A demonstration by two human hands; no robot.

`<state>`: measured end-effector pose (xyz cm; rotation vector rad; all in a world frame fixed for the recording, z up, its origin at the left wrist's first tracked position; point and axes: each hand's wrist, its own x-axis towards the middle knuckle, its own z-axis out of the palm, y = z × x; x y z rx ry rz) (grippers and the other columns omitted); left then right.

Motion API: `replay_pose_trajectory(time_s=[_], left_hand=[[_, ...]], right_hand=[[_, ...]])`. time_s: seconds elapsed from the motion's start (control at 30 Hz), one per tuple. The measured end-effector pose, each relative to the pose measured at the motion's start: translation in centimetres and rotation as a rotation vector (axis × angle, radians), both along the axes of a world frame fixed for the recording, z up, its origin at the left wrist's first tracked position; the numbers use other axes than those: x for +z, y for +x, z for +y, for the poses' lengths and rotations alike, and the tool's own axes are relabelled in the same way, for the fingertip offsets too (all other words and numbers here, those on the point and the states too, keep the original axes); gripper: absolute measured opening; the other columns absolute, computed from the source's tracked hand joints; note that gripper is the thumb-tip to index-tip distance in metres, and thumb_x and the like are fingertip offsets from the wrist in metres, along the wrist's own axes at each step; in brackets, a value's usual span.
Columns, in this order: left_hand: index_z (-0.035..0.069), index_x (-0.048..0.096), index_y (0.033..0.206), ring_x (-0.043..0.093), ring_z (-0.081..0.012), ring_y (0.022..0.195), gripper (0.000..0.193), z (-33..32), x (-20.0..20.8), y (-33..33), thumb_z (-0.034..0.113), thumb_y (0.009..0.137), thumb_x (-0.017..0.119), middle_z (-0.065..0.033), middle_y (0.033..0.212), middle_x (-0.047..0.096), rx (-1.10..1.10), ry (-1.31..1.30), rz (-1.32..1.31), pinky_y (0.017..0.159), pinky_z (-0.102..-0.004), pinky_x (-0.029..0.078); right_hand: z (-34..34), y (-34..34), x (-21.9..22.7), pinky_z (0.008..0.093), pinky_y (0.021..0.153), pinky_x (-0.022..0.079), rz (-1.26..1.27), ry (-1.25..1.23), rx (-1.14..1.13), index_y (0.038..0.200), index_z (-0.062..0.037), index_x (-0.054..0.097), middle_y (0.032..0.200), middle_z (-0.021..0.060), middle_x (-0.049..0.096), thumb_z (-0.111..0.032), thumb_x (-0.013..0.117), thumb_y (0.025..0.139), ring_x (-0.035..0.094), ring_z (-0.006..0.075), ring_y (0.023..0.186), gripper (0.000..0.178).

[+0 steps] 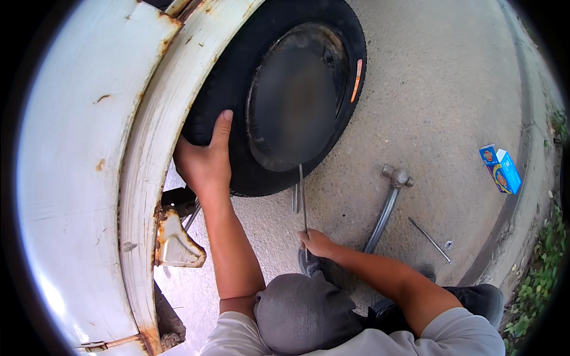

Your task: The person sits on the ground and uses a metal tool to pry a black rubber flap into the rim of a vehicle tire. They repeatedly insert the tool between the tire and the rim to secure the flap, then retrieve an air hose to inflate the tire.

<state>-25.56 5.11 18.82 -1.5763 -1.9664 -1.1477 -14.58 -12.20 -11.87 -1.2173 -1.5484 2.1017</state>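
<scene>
A black-tyred wheel [234, 89] stands tilted beside the rusty white bodywork. Its middle is smeared and dark, and an orange strip marks the tyre's right side. My left hand [208, 157] grips the tyre's lower left edge, thumb up against the sidewall and fingers hidden behind the rubber. Lower down, my right hand [317, 242] is closed around a thin metal rod [303, 199]. The rod points away from me, its far tip at the wheel's lower rim. Another short metal bar [295, 199] shows just left of that rod, below the tyre.
White bodywork [77, 160] with rusty edges fills the left side. On the concrete to the right lie a hammer [383, 219], a thin metal rod [430, 240] and a blue box [502, 170]. A kerb [513, 231] and green plants [543, 267] run along the far right.
</scene>
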Motion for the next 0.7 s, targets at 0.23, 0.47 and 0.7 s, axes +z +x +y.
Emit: replay_pose_trajectory(time_s=[0.23,0.47,0.7], left_hand=[[-0.005,0.042,0.131,0.047,-0.0381,0.12,0.091,0.3,-0.6,0.0,0.051,0.067,0.076,-0.0263,0.131,0.046,0.207,-0.015,0.033,0.1,-0.0408,0.037],[-0.01,0.039,0.13,0.044,-0.0437,0.12,0.085,0.4,1.4,2.3,0.041,0.073,0.075,-0.0322,0.129,0.045,-0.053,0.043,0.213,0.103,-0.0416,0.032],[-0.007,0.024,0.138,0.032,-0.0293,0.13,0.086,-10.7,-14.8,-2.7,0.017,0.074,0.077,-0.0233,0.14,0.032,-0.221,0.014,-0.787,0.109,-0.0416,0.023]], right_hand=[[0.1,-0.2,0.5,0.0371,0.062,0.046,0.027,-0.058,0.026,0.079,-0.0008,0.059,0.068,0.0099,0.063,-0.039,0.043,0.095,0.059,0.0233,0.061,0.045],[-0.3,-1.2,2.9,0.0385,0.065,0.047,0.077,-0.095,0.025,0.078,-0.0015,0.061,0.067,0.0105,0.065,-0.038,0.045,0.094,0.063,0.0249,0.066,0.043],[-0.3,-0.4,2.9,0.0371,0.068,0.048,0.121,-0.01,0.174,0.078,-0.0014,0.062,0.068,0.0114,0.065,-0.037,0.046,0.093,0.063,0.0229,0.067,0.041]])
